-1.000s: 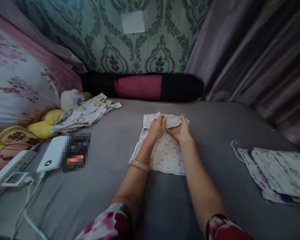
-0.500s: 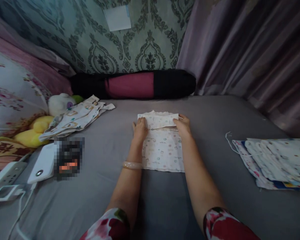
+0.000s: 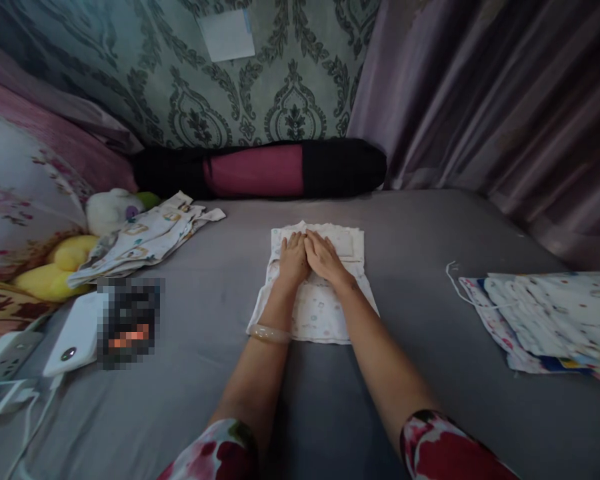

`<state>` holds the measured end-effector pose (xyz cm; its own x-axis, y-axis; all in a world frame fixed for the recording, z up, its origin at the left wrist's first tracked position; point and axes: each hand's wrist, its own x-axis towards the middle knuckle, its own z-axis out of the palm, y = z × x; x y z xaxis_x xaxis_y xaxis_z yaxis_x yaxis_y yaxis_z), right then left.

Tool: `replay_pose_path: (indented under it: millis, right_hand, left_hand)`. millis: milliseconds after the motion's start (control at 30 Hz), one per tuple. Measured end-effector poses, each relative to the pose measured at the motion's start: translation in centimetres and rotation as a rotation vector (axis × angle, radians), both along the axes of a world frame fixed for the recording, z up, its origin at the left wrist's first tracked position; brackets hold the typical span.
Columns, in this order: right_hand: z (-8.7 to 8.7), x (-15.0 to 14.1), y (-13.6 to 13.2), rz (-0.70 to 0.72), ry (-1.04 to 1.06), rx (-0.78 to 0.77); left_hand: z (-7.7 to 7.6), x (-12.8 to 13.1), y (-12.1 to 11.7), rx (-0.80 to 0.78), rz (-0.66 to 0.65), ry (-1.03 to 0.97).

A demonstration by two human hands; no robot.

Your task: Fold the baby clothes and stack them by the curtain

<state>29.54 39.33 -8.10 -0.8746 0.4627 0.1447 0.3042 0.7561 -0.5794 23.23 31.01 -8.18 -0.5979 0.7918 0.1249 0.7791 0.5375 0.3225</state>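
A small white printed garment (image 3: 320, 320) lies partly folded on the grey bed sheet, its far end turned over toward me. My left hand (image 3: 294, 259) rests flat on the folded part, fingers stretched out and pointing away. Beside it, touching at the thumbs, my right hand (image 3: 325, 257) also lies flat on the cloth with fingers extended. Neither hand grips the fabric. The lower part of the garment spreads out beneath my forearms, which hide some of it. A pale bangle (image 3: 269, 333) sits on my left wrist.
A stack of folded clothes (image 3: 555, 320) lies at right, a white cord on it. At left are a printed garment (image 3: 145, 233), plush toys (image 3: 70, 260), a white power bank (image 3: 75, 333) and a power strip (image 3: 10, 357). A black and pink bolster (image 3: 255, 170) lies against the wall.
Both hands have let go of the garment's side edges and come together, now flat on its middle. The far fold is laid down, and the garment's lower sides have spread outward.
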Motion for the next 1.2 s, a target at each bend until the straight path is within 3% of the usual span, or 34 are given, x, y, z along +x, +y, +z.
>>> replay_pose_path:
  millis: [233,500,700,933,1200]
  right_hand:
    - [-0.6,0.2,-0.7,0.025,-0.102,0.055]
    - [-1.2,0.7,0.6,-0.180,-0.213,0.229]
    - [-1.4,1.5,1.6,-0.325,-0.255,0.256]
    - [-1.4,2.2,2.4,-0.494,-0.288,0.222]
    - [-0.2,2.0,2.9,-0.440,-0.401,0.270]
  left_hand:
    - [-1.0,-0.9,-0.4,-0.060,0.038,-0.010]
    - [-1.3,-1.2,-0.3,-0.077,0.217,0.002]
    - [-1.2,-1.4,-0.5,-0.130,0.310,0.017]
    - [-1.2,-1.5,-0.6,-0.114,0.302,-0.010]
    - [-0.4,-0.5,-0.4,-0.069,0.258,0.017]
